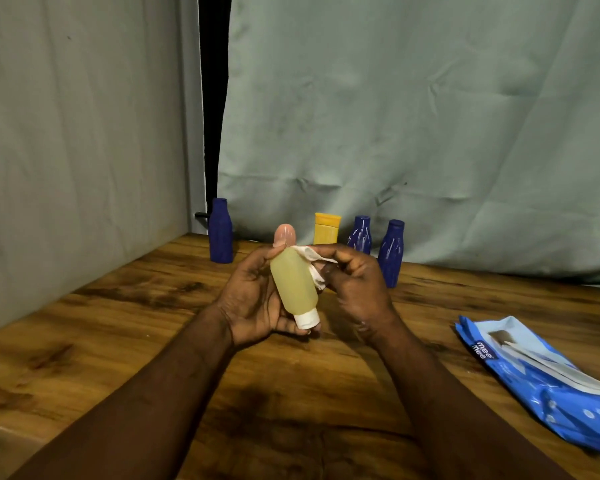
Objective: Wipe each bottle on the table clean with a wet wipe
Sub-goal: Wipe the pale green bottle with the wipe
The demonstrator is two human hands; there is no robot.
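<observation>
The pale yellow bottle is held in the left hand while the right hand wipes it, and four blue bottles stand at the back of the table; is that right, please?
Not quite: the head view shows three blue bottles at the back of the table, not four. Otherwise yes: the left hand holds the pale yellow bottle while the right hand holds the wipe against it.

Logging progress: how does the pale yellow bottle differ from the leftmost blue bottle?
The pale yellow bottle is translucent; the leftmost blue bottle is opaque. The yellow one is tilted in the left hand, wipe against it; the blue one stands upright on the table. Both are capped.
</observation>
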